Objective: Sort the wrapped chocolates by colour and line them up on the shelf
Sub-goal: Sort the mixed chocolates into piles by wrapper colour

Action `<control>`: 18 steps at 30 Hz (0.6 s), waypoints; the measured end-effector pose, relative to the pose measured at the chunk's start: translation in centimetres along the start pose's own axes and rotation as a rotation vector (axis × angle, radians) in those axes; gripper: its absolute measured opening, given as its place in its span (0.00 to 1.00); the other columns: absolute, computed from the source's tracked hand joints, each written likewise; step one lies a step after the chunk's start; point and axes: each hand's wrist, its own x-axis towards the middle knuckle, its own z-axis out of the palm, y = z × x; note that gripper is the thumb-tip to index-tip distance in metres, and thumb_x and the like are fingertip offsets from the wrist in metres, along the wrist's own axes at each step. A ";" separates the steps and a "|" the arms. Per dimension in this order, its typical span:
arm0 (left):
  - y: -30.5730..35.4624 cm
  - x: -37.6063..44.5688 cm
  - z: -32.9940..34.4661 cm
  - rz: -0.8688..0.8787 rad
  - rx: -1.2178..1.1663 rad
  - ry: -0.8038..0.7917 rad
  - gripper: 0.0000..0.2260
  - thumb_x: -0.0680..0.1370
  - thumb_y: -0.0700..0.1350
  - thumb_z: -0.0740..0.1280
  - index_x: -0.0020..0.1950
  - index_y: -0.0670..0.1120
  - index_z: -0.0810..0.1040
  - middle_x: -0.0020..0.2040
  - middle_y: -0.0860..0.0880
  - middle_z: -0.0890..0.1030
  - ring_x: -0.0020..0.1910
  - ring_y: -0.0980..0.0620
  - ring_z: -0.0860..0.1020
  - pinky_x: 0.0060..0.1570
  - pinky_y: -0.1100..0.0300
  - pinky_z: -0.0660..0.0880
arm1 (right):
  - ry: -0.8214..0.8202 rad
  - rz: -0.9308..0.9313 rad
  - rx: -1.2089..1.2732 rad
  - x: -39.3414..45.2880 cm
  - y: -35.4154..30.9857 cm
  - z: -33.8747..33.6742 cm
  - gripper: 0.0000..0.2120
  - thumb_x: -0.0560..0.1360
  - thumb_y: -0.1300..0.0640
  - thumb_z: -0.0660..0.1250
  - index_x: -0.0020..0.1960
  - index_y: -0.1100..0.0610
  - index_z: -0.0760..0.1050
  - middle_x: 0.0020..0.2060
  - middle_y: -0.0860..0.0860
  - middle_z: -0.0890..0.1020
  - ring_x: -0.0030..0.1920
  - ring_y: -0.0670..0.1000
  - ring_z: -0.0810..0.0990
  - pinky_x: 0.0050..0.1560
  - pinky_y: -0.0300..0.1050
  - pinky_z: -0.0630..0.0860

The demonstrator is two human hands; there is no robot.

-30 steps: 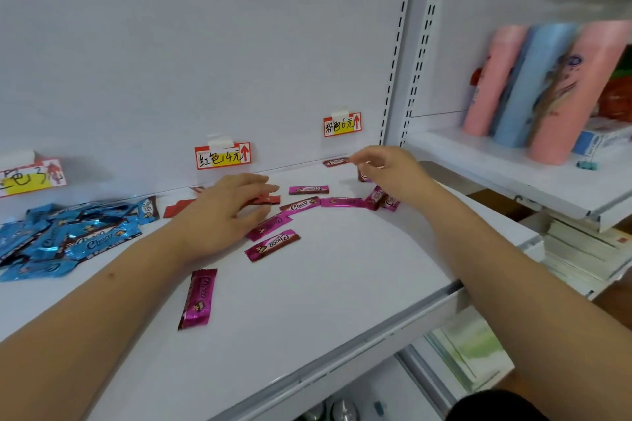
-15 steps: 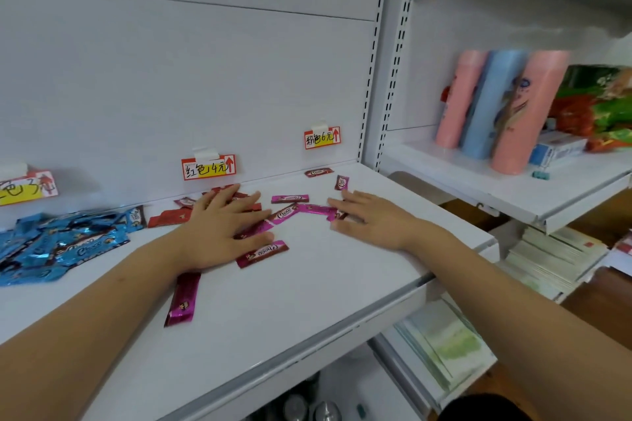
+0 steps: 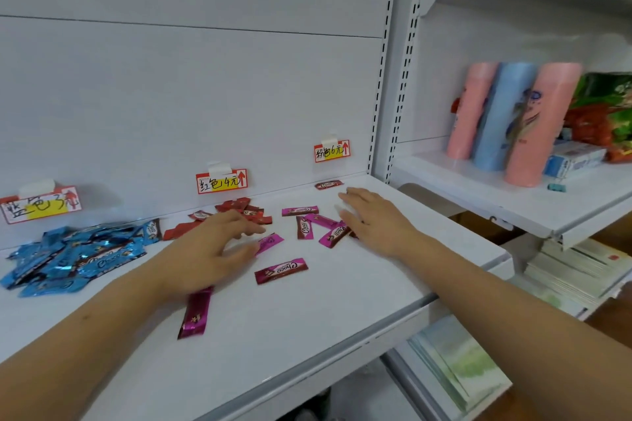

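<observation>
**A:** Nearest the front edge of the shelf [image 3: 307, 345]?

**B:** One pink chocolate [image 3: 193, 315] lies lengthwise, partly under the left wrist; a second [image 3: 281, 270] sits just beyond it, apart from both hands.

**A:** And the hands?

**B:** The left hand [image 3: 208, 249] rests palm down, fingers loosely bent, the thumb touching a pink wrapper [image 3: 269, 242]; whether it pinches that wrapper cannot be told. The right hand [image 3: 372, 220] lies flat with straight fingers beside a loose cluster of pink chocolates [image 3: 316, 224], holding nothing, probably to sweep them rightward.

**A:** Farther back?

**B:** Red chocolates [image 3: 239, 210] are heaped below the red tag [image 3: 221, 180], blue ones [image 3: 75, 255] below the blue tag [image 3: 40, 204] at left. One stray piece [image 3: 328, 184] lies under the pink tag [image 3: 331, 150]. The tags appear to assign each colour its zone; the pink row is judged not yet formed.
</observation>
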 end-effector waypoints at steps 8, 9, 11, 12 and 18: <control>-1.6 1.6 2.1 0.050 0.120 0.053 0.29 0.75 0.69 0.48 0.71 0.61 0.70 0.65 0.62 0.68 0.66 0.61 0.62 0.68 0.54 0.62 | 0.049 0.010 -0.068 9.9 0.0 1.0 0.19 0.81 0.58 0.57 0.72 0.54 0.70 0.68 0.54 0.74 0.65 0.57 0.73 0.63 0.53 0.71; -2.0 1.5 2.0 0.036 0.106 0.063 0.29 0.75 0.69 0.48 0.70 0.61 0.70 0.65 0.63 0.68 0.65 0.61 0.62 0.68 0.54 0.61 | 0.002 0.020 -0.098 10.8 0.0 1.1 0.19 0.81 0.58 0.58 0.71 0.54 0.71 0.66 0.55 0.74 0.64 0.58 0.73 0.62 0.53 0.72; -3.1 1.3 1.7 0.014 0.077 0.103 0.26 0.75 0.68 0.49 0.68 0.61 0.73 0.63 0.63 0.70 0.63 0.62 0.64 0.66 0.53 0.63 | -0.050 0.069 -0.127 12.0 0.2 1.7 0.14 0.81 0.57 0.59 0.64 0.56 0.75 0.60 0.56 0.78 0.59 0.58 0.76 0.57 0.52 0.74; -3.5 1.3 1.4 -0.001 0.057 0.134 0.25 0.76 0.67 0.51 0.66 0.60 0.75 0.61 0.64 0.71 0.62 0.62 0.65 0.65 0.54 0.65 | -0.031 0.094 -0.131 12.2 0.3 2.2 0.12 0.80 0.57 0.59 0.60 0.56 0.77 0.57 0.56 0.80 0.56 0.57 0.77 0.54 0.50 0.76; -4.1 0.5 -1.1 -0.082 -0.027 0.115 0.08 0.80 0.53 0.62 0.51 0.58 0.81 0.47 0.59 0.77 0.47 0.62 0.74 0.45 0.65 0.71 | 0.069 0.026 -0.212 12.4 -1.2 2.3 0.09 0.78 0.50 0.65 0.52 0.52 0.82 0.48 0.51 0.80 0.53 0.53 0.73 0.51 0.49 0.74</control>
